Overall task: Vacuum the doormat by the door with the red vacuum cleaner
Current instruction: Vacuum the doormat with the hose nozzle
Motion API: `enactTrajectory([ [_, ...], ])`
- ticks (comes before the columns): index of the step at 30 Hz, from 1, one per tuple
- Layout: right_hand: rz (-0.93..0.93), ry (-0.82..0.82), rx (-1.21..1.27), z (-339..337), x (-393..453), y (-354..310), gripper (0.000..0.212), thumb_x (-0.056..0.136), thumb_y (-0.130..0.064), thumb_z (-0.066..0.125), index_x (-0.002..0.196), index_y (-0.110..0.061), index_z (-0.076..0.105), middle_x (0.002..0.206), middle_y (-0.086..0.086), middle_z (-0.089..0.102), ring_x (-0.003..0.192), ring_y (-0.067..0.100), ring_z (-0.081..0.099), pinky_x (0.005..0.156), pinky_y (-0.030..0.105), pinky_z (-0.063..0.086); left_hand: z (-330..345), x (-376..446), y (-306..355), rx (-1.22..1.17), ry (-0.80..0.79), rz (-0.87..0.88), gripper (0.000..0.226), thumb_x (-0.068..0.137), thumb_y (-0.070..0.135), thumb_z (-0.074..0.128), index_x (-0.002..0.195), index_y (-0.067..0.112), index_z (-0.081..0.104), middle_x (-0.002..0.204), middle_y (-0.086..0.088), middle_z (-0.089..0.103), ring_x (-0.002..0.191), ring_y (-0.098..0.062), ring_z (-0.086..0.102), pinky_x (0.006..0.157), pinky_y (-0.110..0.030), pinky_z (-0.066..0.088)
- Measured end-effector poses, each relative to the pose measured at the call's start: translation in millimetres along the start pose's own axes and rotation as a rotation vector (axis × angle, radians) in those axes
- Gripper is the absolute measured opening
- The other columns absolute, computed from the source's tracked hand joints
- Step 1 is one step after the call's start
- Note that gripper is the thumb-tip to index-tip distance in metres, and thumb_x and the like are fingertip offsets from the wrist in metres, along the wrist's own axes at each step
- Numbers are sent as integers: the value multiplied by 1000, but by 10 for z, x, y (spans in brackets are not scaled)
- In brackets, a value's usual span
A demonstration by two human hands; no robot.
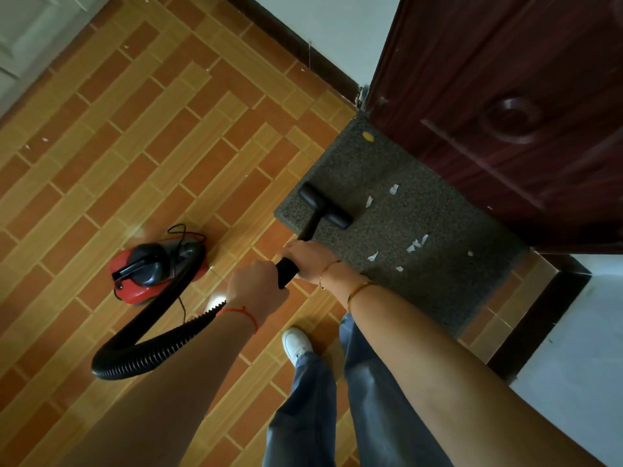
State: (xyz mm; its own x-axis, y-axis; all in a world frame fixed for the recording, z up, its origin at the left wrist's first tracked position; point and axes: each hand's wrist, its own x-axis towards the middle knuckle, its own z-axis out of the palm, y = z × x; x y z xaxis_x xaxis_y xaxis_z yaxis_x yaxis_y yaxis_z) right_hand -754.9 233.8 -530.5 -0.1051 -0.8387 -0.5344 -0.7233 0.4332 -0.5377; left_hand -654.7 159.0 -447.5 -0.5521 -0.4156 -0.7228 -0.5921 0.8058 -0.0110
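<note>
A grey speckled doormat lies in front of the dark red door. Several white paper scraps and one yellow bit lie on it. The black nozzle head of the vacuum rests on the mat's near left part. Both hands grip the black wand: my right hand is further down it, my left hand is behind, where the ribbed hose joins. The red vacuum cleaner sits on the tiled floor to the left.
The brown and orange tiled floor spreads to the left, with a pale door at the top left corner. A thin black cord trails by the vacuum body. My white shoe and jeans stand just short of the mat. White walls with dark skirting flank the door.
</note>
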Motion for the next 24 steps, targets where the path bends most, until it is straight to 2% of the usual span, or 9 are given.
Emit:
enactTrajectory([
  [4,-9,-1,4,267,-19,-364,16,88,-5,54,101,-13,60,106,8,62,88,27,66,72,38,56,219,-232,-310,29,-13,-10,19,85,31,55,94,14,59,67,3,48,53,-13,49,44,-23,37],
  [8,-27,-6,0,418,-25,-639,13,89,-5,54,99,-11,59,107,8,63,90,26,66,68,32,49,369,-391,-540,33,1,-37,19,84,32,57,94,17,60,68,4,52,57,-13,54,46,-23,41],
  [12,-22,13,-6,509,14,-796,15,90,-3,54,101,-10,59,108,8,62,88,26,67,70,32,53,434,-440,-693,22,-7,-39,16,84,30,57,92,17,60,69,4,53,57,-12,54,46,-22,41],
  [18,-11,2,-6,479,72,-728,17,90,-5,54,105,-12,60,104,8,65,87,26,67,72,36,57,416,-346,-671,53,-8,-27,18,84,31,57,93,16,59,68,4,53,55,-12,53,45,-23,41],
  [21,-13,-5,-10,380,104,-614,16,91,-7,53,104,-12,60,100,7,66,84,25,67,70,35,57,345,-234,-597,40,-24,-23,18,84,32,57,92,16,59,68,3,55,57,-14,56,47,-24,46],
  [24,-32,-37,-7,238,148,-520,13,91,-7,52,101,-10,59,96,8,65,81,24,65,66,33,52,233,-122,-546,45,-51,-18,14,85,31,56,85,17,54,68,4,53,56,-12,55,46,-22,43],
])
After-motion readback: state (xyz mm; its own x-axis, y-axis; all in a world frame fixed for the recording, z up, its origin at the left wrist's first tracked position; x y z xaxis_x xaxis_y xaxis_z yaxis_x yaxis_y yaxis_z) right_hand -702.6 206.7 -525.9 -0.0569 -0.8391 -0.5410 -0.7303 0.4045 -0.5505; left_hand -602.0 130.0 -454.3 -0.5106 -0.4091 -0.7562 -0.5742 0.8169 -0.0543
